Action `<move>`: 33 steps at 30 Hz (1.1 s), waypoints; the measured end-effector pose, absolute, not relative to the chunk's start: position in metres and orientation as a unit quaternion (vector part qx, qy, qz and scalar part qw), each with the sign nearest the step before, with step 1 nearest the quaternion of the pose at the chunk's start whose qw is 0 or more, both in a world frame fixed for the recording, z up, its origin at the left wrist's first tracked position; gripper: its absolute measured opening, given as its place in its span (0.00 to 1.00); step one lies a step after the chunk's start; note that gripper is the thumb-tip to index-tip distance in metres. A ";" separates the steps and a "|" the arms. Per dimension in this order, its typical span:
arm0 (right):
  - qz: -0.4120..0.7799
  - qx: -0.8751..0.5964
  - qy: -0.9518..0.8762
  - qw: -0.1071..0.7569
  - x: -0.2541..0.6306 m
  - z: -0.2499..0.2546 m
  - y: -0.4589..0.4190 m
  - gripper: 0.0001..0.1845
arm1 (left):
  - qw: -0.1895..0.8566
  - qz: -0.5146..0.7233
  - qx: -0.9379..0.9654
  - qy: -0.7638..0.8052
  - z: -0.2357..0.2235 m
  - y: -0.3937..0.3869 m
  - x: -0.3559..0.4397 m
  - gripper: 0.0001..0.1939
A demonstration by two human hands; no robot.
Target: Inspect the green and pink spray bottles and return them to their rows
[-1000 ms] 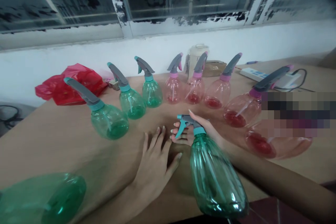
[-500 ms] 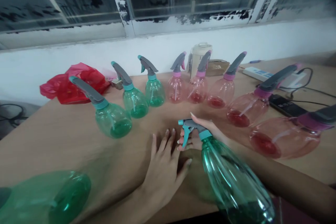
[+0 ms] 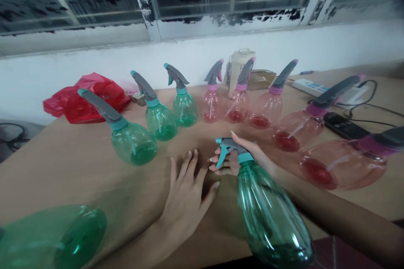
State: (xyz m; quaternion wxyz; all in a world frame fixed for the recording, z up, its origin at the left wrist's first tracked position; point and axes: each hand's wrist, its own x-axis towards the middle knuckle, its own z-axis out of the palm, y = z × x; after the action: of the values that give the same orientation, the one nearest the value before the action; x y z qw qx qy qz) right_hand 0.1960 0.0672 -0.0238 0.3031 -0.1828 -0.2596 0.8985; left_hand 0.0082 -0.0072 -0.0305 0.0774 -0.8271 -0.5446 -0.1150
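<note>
My right hand [image 3: 249,155] is closed round the grey-and-teal neck of a green spray bottle [image 3: 268,214]. The bottle's nozzle points left and its ribbed green body slants down toward me. Its teal trigger hangs in front of my right fingertips. To the left, my left hand [image 3: 186,195] hovers over or rests on the table with fingers spread, holding nothing; I cannot tell if it touches the wood. Beyond it stands another green spray bottle [image 3: 134,143]. A further green bottle [image 3: 57,235] is cut off at the lower left.
The wooden table [image 3: 72,159] carries an arc of bottles, including a pink spray bottle [image 3: 267,109] and several alike. A red plastic bag [image 3: 91,98] lies back left. On the right are a dark phone-like device [image 3: 342,126], a white power strip [image 3: 311,88] and cables.
My left hand has shifted left, away from the held bottle. My right hand has moved slightly up, and the bottle's base has swung left.
</note>
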 end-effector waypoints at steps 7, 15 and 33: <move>0.868 -0.235 -0.286 0.331 0.200 -0.022 0.065 0.17 | 0.079 -0.101 -0.818 -0.561 -0.029 -0.005 0.004 0.25; 0.867 -0.245 -0.282 0.330 0.201 -0.018 0.074 0.21 | 0.083 -0.114 -0.825 -0.548 -0.030 -0.004 0.001 0.24; 0.849 -0.247 -0.235 0.404 0.201 -0.022 0.071 0.10 | 0.076 -0.107 -0.826 -0.548 -0.029 -0.004 0.002 0.26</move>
State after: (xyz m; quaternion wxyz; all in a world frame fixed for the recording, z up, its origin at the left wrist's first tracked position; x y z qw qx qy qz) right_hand 0.2006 0.0712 -0.0220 0.4042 -0.2468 -0.2352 0.8488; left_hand 0.0020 -0.0038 -0.0293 0.0765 -0.8262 -0.5478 -0.1071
